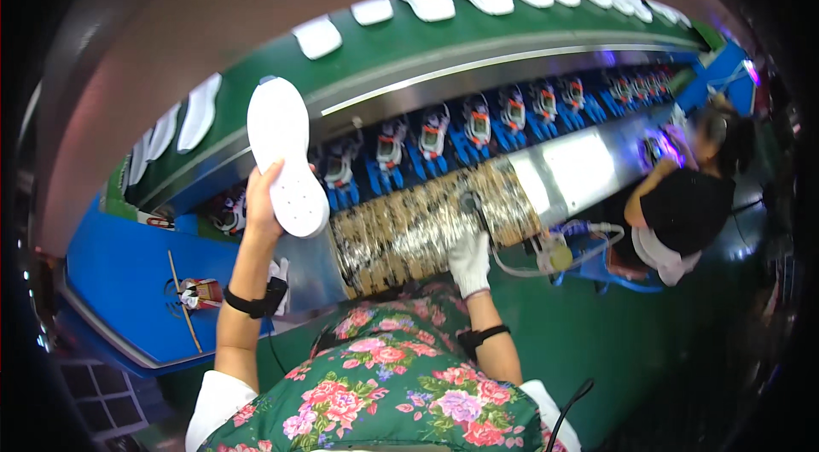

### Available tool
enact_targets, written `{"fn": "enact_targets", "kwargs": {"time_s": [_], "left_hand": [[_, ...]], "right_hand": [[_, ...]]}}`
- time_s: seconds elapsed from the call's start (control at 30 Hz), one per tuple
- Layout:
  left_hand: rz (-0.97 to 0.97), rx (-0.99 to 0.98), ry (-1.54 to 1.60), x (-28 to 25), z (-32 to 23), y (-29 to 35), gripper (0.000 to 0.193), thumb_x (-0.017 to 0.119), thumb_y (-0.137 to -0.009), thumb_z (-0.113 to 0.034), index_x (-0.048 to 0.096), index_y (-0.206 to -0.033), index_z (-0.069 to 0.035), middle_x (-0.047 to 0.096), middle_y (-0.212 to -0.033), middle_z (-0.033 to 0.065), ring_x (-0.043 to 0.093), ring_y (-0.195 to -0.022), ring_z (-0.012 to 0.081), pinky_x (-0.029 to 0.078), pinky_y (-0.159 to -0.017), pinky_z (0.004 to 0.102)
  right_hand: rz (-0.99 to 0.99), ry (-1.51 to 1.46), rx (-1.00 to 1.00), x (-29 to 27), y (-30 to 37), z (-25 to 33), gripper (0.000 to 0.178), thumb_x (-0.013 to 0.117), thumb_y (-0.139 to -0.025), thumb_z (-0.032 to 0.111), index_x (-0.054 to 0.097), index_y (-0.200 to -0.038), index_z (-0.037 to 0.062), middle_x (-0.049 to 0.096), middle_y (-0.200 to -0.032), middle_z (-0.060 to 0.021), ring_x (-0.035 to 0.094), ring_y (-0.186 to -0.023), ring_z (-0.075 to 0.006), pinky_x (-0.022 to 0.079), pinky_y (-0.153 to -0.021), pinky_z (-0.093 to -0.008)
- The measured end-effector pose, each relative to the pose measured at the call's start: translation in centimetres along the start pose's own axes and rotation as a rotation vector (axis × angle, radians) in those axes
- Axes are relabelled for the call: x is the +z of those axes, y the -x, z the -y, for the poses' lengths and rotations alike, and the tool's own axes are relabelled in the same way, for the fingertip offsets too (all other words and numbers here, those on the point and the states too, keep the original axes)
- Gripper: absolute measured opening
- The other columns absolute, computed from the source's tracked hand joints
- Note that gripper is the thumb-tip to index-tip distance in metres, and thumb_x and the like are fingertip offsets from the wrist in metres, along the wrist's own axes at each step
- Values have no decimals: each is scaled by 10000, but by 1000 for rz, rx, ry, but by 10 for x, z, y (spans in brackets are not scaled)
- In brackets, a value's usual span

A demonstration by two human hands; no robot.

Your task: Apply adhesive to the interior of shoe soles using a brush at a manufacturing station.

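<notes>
Left hand (263, 203): closed on a white shoe-shaped sole (280, 123), raised above the film-wrapped brown worktop (392, 239)
Right hand (469, 262): white-gloved, fingers seemingly curled round a black round-headed tool (469, 201)
Sole's progress: in hand, apart from tool; finish unclear
Green belt (375, 46): other white soles (428, 3) lie unheld
Between: blue fixtures (432, 134)

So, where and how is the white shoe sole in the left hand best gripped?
Probably by the left edge at mid-length, coming from below left: the shoe sole narrows there between broader ends, and the left hand holds it there, thumb across the white face.
</notes>
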State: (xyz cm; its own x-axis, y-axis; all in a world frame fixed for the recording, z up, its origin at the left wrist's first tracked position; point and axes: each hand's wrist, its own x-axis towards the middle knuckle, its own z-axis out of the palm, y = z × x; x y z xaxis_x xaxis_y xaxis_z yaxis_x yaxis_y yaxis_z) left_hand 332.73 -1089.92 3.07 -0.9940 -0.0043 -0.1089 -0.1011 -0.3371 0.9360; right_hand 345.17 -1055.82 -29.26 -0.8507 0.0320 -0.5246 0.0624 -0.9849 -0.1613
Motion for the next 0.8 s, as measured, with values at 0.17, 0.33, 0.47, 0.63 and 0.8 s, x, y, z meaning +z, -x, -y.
{"fn": "enact_targets", "kwargs": {"time_s": [0.17, 0.33, 0.47, 0.63, 0.8], "left_hand": [[-81, 140, -84, -50, -76, -58, 448, 561, -952, -219, 518, -1290, 72, 686, -1109, 222, 695, -999, 308, 575, -883, 436], [-97, -138, -5, -89, -105, -173, 388, 600, -945, -176, 561, -1282, 12, 680, -1182, 151, 685, -1044, 276, 566, -915, 458], [-60, -116, -63, -82, -98, -218, 452, 625, -923, -122, 516, -1336, 27, 642, -1252, 177, 636, -1153, 309, 512, -1013, 472], [-26, 74, -99, -73, -78, -269, 442, 594, -925, -53, 503, -1349, 35, 613, -1306, 179, 616, -1189, 314, 498, -1031, 472], [-6, 46, -192, -42, -83, -284, 443, 589, -924, -42, 501, -1352, 36, 608, -1313, 181, 613, -1192, 314, 496, -1034, 472]], "right_hand": [[-145, -30, -46, 33, -18, -13, 707, 471, -928, 710, 604, -1105, 38, 480, -650, 18, 409, -482, -90, 345, -400, -208], [-224, -171, -62, 11, -58, 3, 633, 431, -976, 639, 626, -1013, 38, 474, -610, 11, 393, -434, -85, 343, -366, -194], [-195, -179, -67, 12, -63, 4, 439, 491, -949, 513, 643, -944, 101, 594, -662, -2, 477, -453, -92, 355, -356, -214], [-132, -62, -266, 51, -20, 5, 328, 560, -968, 356, 628, -1062, 50, 676, -910, -51, 606, -676, -129, 459, -486, -236], [4, 221, -320, 85, 24, 20, 265, 599, -976, 190, 609, -1166, 5, 659, -994, -72, 615, -765, -135, 507, -617, -251]]}}
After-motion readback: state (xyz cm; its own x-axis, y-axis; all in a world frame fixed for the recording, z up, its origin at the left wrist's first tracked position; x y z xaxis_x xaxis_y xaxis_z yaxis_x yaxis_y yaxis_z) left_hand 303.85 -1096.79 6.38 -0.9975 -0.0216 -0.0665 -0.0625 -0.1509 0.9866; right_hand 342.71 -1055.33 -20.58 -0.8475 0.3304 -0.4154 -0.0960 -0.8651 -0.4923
